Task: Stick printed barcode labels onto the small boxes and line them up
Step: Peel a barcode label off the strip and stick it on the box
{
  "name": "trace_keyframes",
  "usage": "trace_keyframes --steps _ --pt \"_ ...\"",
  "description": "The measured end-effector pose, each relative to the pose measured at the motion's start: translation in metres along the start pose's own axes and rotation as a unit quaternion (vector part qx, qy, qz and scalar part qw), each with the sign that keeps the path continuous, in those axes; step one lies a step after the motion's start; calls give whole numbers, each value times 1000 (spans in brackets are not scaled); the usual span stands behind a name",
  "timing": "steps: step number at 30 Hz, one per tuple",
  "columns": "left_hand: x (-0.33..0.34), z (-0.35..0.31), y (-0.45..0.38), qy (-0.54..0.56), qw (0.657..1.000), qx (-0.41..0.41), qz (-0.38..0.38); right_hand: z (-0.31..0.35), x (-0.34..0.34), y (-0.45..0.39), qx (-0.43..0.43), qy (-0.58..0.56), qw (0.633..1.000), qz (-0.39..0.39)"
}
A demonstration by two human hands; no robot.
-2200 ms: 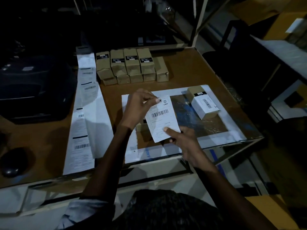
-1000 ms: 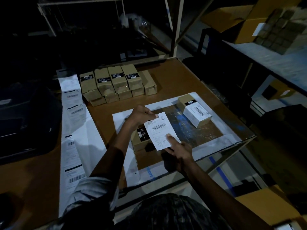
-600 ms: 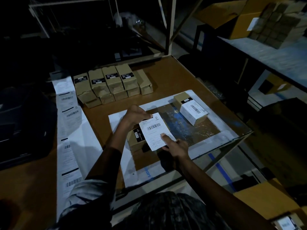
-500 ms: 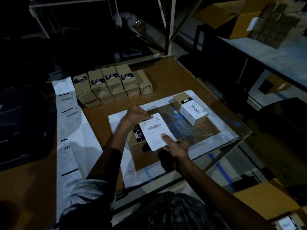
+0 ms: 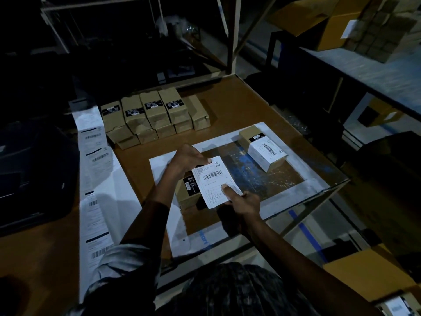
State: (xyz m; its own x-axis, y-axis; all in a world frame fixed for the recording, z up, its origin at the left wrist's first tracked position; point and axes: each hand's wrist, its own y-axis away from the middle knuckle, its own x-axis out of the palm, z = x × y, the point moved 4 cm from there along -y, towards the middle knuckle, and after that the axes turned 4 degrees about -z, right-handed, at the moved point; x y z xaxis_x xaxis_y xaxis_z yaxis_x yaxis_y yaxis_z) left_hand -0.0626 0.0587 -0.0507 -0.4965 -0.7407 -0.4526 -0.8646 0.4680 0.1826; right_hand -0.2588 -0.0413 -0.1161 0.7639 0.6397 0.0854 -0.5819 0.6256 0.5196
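A white barcode label [image 5: 214, 181] is held over a small brown box [image 5: 188, 193] that lies on the work mat [image 5: 296, 192]. My left hand [image 5: 186, 157] pinches the label's top left corner. My right hand [image 5: 242, 199] pinches its lower right edge, thumb on top. The label covers most of the box's right part. A second small box [image 5: 262, 148] with a white label stuck on it sits at the mat's far right. Several unlabelled brown boxes [image 5: 155, 115] stand in rows at the back of the table.
A long strip of printed labels [image 5: 94, 185] runs down the left of the table. A dark printer [image 5: 29, 169] sits at far left. The table's right edge [image 5: 319, 156] drops off to the floor. Cartons [image 5: 373, 26] stand on a shelf at upper right.
The label came down from in front of me to just above the brown box, both hands still on it. The camera view tilted and shifted; in the last half second hardly anything moved.
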Motion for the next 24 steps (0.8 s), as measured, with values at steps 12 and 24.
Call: trace_keyframes --steps 12,24 --pt "3 4 -8 -3 1000 -1 0 6 -1 8 -13 -31 999 -1" --pt "5 5 -10 -12 1000 9 2 12 0 16 1 -45 999 -12"
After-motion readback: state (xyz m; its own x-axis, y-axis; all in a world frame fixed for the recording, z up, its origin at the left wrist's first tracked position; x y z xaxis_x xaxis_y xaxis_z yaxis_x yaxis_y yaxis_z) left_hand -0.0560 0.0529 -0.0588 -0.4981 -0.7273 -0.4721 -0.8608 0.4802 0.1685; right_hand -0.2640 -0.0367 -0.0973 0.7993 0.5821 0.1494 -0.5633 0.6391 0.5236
